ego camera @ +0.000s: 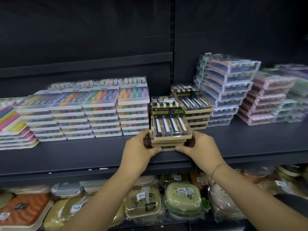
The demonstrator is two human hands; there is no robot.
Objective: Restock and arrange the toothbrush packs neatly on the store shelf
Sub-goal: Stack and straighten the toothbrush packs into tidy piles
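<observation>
A short stack of tan-and-black toothbrush packs (169, 124) sits at the front edge of the dark shelf (83, 154). My left hand (141, 147) grips its left side and my right hand (198, 145) grips its right side, thumbs on the front bottom edge. Just behind and to the right stands another stack of the same tan packs (194, 104). Left of my hands are several stacks of white packs with colourful brushes (93, 110).
Clear-cased packs (223, 87) and pink ones (263, 99) are piled at the right. Pastel packs (13, 124) lie at the far left. The shelf below holds wrapped lunch boxes (181, 199). A vertical shelf post (172, 47) rises behind.
</observation>
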